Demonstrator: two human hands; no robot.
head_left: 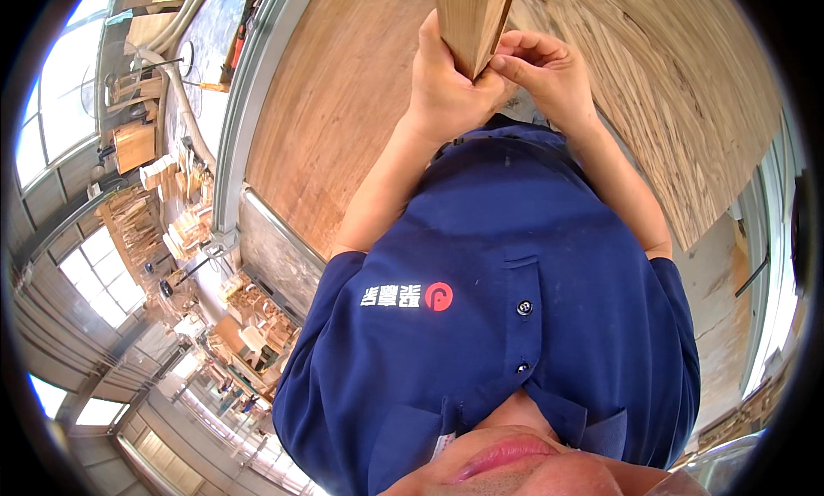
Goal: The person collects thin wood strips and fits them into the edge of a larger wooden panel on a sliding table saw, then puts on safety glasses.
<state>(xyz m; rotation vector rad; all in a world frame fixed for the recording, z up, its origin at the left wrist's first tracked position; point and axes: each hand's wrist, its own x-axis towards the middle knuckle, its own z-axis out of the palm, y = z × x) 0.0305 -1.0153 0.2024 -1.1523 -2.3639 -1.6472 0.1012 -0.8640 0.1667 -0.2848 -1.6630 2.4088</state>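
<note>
My left hand (pixel 448 94) is closed around the near end of a narrow wooden board (pixel 470 20), its thumb along the left face and fingers wrapped beneath. The board points away from me and runs out of view at the top; a darker line marks its right edge. Close beside that edge is my right hand (pixel 554 77), fingers curled and thumb against the index finger in a pinch. What lies between those fingertips, if anything, is too small to make out. Both hands are in front of my waist.
A reddish-brown wooden panel (pixel 343 93) spreads to the left, and a paler panel with bold grain (pixel 661 93) to the right. Along the left runs a grey metal frame (pixel 249 110). Beyond it stand stacked wood pieces (pixel 193 226) and a hose (pixel 180 93).
</note>
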